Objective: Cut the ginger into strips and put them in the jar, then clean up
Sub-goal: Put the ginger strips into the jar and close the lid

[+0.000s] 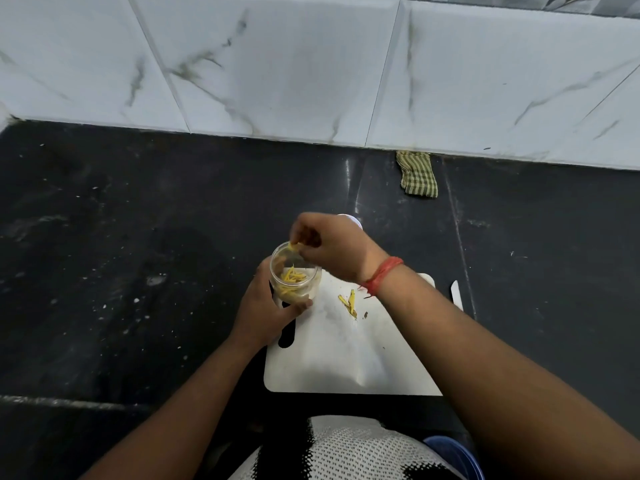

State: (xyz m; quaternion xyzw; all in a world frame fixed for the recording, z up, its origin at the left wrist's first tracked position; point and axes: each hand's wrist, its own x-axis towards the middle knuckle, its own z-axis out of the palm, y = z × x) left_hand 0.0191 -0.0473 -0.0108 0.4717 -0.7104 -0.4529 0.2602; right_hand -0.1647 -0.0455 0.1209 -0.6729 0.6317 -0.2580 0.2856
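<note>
A small clear jar (297, 277) with yellow ginger strips inside stands at the far left corner of the white cutting board (346, 358). My left hand (263, 306) grips the jar from the left side. My right hand (329, 245) hovers over the jar's mouth and pinches a few ginger strips (294, 247) at the rim. A few more ginger strips (349, 301) lie on the board to the right of the jar. A white knife (456, 294) shows beside the board's far right corner, mostly hidden by my right forearm.
A white lid (355, 221) peeks out behind my right hand. A folded green checked cloth (417, 173) lies by the marble-tiled wall. The black counter (121, 254) carries white specks. A blue object (457, 455) sits at the bottom edge.
</note>
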